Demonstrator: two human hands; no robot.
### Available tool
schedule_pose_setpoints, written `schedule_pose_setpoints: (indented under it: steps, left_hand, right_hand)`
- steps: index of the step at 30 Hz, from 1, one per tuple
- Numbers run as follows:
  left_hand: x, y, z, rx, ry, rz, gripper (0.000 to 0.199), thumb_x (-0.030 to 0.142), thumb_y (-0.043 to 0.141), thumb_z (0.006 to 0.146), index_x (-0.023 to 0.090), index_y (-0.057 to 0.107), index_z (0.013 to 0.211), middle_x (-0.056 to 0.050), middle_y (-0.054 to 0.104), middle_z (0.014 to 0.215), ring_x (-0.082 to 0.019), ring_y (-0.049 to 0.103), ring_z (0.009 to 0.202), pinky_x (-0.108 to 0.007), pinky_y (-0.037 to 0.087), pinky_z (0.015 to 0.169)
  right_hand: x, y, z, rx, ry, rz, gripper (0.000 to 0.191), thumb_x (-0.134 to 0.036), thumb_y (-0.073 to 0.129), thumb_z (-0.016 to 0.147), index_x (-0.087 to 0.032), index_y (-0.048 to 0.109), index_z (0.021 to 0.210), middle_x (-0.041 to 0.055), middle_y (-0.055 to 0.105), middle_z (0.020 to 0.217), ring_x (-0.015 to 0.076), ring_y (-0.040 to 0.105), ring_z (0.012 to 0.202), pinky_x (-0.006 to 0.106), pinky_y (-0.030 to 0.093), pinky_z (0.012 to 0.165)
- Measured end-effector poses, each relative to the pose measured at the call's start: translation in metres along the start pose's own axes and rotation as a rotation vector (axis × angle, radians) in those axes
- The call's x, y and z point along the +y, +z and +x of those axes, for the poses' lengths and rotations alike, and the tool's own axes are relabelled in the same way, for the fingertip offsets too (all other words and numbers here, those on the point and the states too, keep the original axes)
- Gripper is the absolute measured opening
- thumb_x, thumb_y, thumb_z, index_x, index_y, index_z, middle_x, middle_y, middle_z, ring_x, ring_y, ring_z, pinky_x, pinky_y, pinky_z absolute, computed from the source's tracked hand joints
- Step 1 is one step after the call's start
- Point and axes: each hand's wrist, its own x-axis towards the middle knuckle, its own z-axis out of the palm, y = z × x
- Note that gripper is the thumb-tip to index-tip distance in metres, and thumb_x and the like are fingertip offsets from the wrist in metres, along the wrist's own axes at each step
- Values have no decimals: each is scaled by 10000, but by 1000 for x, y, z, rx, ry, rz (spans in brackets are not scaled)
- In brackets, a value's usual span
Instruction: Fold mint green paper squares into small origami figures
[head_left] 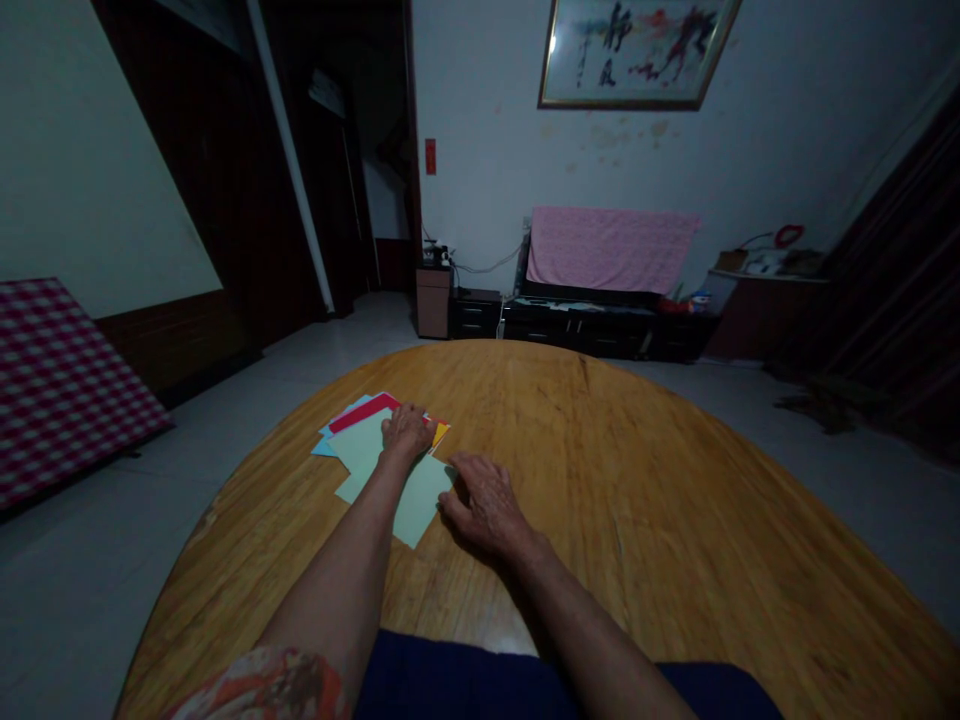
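Note:
A loose pile of coloured paper lies on the left part of the round wooden table. Over the pile rests my left hand [409, 430], palm down, its thumb apart from the fingers and its fingertips partly hidden. Under it are a pale green sheet [360, 445] and a red sheet [367, 408]. Light blue sheet corners [324, 447] and a yellow sheet corner [441, 433] stick out. Another pale green piece [416, 505] extends toward me. My right hand [486, 500] touches its right edge, fingers bent, with a gap between thumb and forefinger.
The round wooden table [637, 500] fills the foreground. Beyond it stand a low black cabinet [577, 325] and a pink cloth [611, 248] draped over something. At the left is a red-and-white checked cloth [67, 390].

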Motion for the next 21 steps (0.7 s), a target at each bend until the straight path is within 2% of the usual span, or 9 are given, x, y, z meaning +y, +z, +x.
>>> schedule_pose_setpoints:
  steps: [7,13,21]
  left_hand:
    - [-5,-11,-29,-3,-87,28,431,391,413,837,166,616,1144,-153,545,1280,-311,459,1212,-467,393,955]
    - [-3,-19,-34,-22,-125,24,382,353,424,823,184,643,1085,-155,566,1250,-314,474,1193,-468,407,942]
    - [-2,-25,-31,-60,-131,-3,399,348,451,801,185,641,1111,-162,551,1283,-322,464,1216,-477,411,938]
  right_hand:
    - [-17,11,2,-15,100,-113,540,-489,537,837,-131,501,1240,183,475,1340,328,398,1187,498,259,969]
    - [-18,12,0,2,57,-169,352,-424,593,813,-190,589,1076,119,512,1295,311,402,1145,474,283,916]
    - [-21,20,-2,35,-43,-56,106,-259,598,823,-193,623,902,54,617,1073,227,472,1031,371,313,883]
